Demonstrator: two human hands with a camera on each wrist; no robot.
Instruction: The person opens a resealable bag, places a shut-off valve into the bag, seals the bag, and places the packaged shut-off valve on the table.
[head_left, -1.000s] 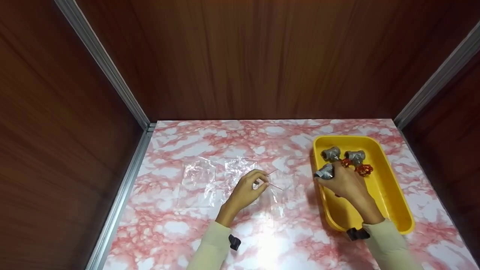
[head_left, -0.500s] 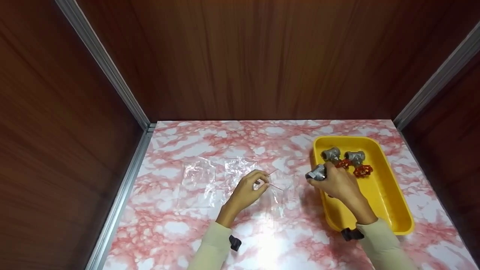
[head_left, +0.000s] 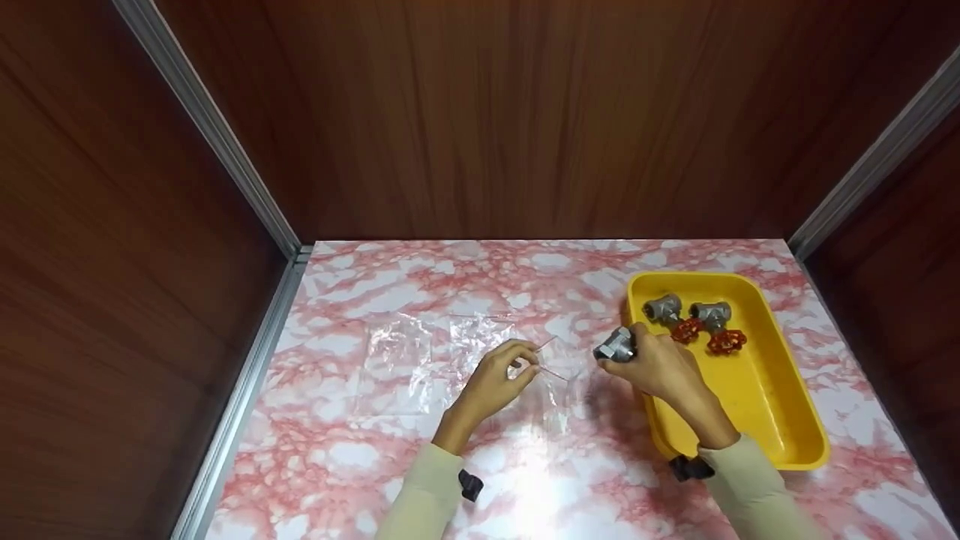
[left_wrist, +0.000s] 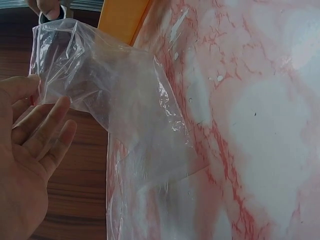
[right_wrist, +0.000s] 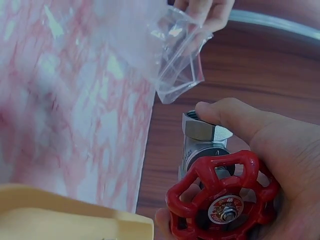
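My left hand (head_left: 495, 379) pinches a clear zip bag (left_wrist: 100, 75) by its red-lined mouth, which gapes toward the right. The bag hangs down over the table in the left wrist view. My right hand (head_left: 664, 364) grips a metal gate valve (head_left: 616, 346) by its body, just left of the yellow tray's rim. The valve's red handwheel (right_wrist: 225, 200) sits against my palm in the right wrist view, with a threaded end (right_wrist: 200, 122) facing the bag. A short gap separates valve and bag mouth.
Inside the yellow tray (head_left: 787, 375) lie two more valves (head_left: 663, 307) with red handwheels (head_left: 726, 342). Other clear bags (head_left: 397, 352) lie flat on the marbled table (head_left: 360, 480) at left. Dark wooden panels (head_left: 480, 120) enclose the back and sides.
My right hand has carried the valve left, out of the tray and toward the bag mouth. My left hand and its bag have stayed in place.
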